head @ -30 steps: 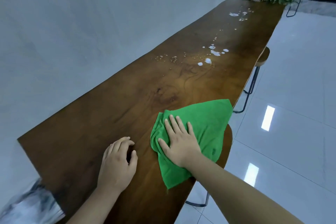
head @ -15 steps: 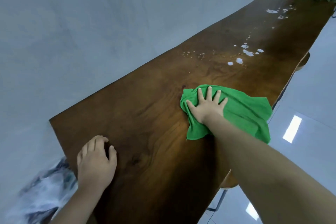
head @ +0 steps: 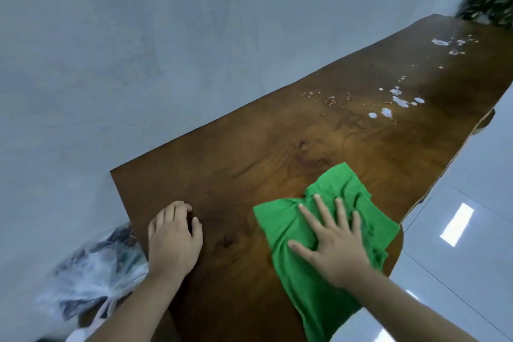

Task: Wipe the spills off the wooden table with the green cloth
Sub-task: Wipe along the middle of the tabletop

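Right hand [head: 337, 247], fingers flat, presses green cloth [head: 319, 272]; keep even pressure, sweep toward spills [head: 394, 103] at upper right.

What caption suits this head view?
Right hand presses green cloth on wooden table, left hand rests beside; white spills lie farther along.

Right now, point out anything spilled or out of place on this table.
White spills dot the wooden table well beyond the green cloth, with a second patch near the far end. The cloth's near corner hangs over the table edge below the right hand.
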